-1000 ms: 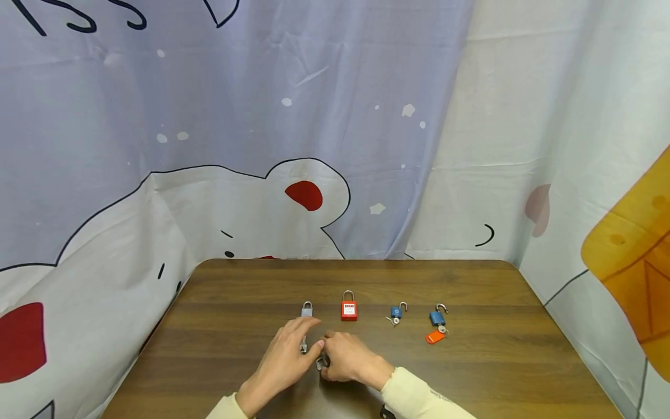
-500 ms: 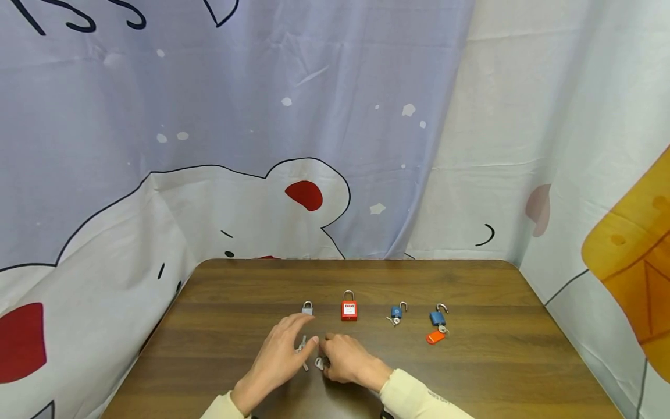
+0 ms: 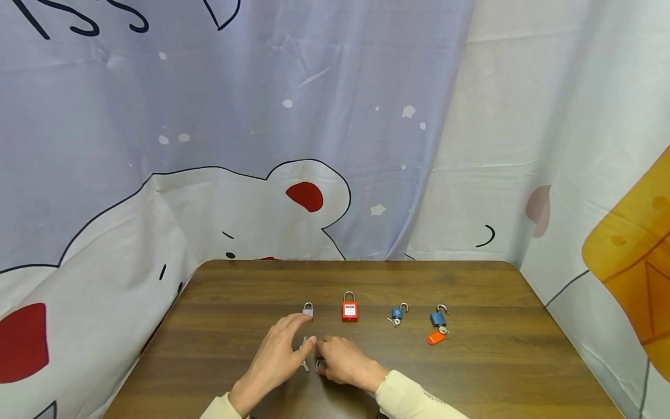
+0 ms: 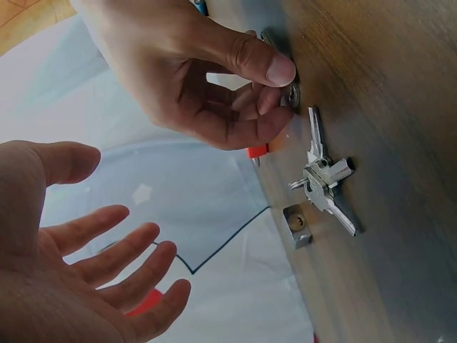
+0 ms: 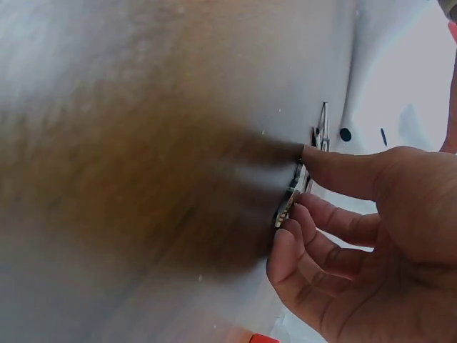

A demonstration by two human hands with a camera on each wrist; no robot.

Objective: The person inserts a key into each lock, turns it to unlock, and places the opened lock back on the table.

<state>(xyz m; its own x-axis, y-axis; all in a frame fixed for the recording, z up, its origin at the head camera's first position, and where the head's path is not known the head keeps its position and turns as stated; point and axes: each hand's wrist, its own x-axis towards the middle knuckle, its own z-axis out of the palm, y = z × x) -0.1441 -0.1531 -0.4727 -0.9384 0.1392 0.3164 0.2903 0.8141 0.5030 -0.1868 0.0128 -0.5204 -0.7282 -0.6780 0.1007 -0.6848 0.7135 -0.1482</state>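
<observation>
My right hand [image 3: 342, 358] is low over the table's middle. Its thumb and fingertips pinch a small silver metal piece [image 5: 289, 204] with a notched edge; the fingers cover most of it, so its kind cannot be told. My left hand [image 3: 277, 346] hovers left of it with spread, relaxed fingers, holding nothing, as the left wrist view confirms. Between the hands lies a bunch of silver keys [image 4: 325, 179], partly behind the left thumb in the head view. Beyond the left fingertips is a grey padlock [image 3: 308, 312], its shackle pointing away from me.
A red padlock [image 3: 349, 311] lies behind the hands. To the right are a blue padlock [image 3: 397, 313] with keys and a second blue padlock [image 3: 438, 319] with an orange tag [image 3: 435, 337]; both shackles are swung out. A printed curtain [image 3: 293, 116] hangs behind the wooden table [image 3: 497, 372].
My left hand has drawn slightly left and back, so more of the keys shows. The right hand has shifted a little left, and its fingers now cover more of the metal piece.
</observation>
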